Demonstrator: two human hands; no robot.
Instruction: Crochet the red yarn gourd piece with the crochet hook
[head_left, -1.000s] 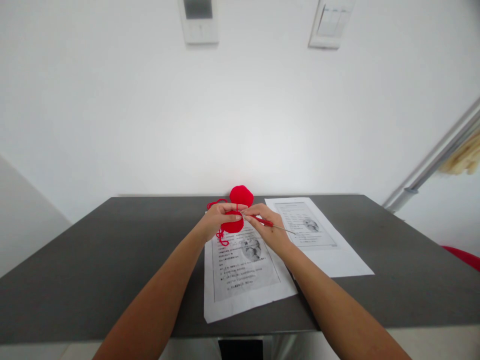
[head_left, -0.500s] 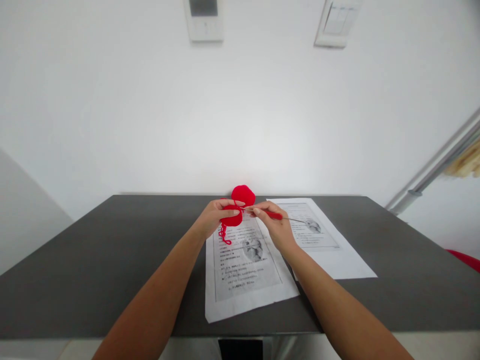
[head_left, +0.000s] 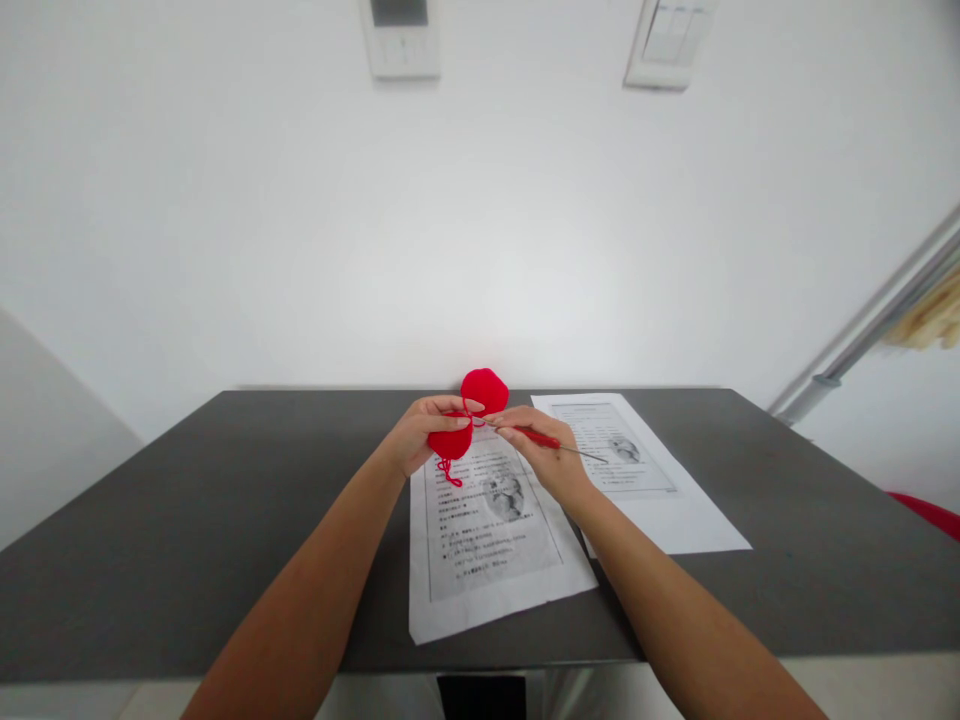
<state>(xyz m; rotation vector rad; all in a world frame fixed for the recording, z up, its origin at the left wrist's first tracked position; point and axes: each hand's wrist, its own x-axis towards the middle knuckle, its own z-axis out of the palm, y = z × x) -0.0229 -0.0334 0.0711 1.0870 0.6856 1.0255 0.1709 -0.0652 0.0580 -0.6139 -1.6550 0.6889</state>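
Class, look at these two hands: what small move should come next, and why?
Probably the right hand should ease the red-handled tool slightly toward the red yarn piece: the tool's tip points there, and the left hand pinches that piece.

Left sheet [head_left: 491, 550], right sheet [head_left: 656, 510], both on table [head_left: 187, 540], yarn ball [head_left: 486, 388] behind

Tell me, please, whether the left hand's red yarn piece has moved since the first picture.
Yes: the red yarn piece has shifted slightly left against the nearer printed sheet.
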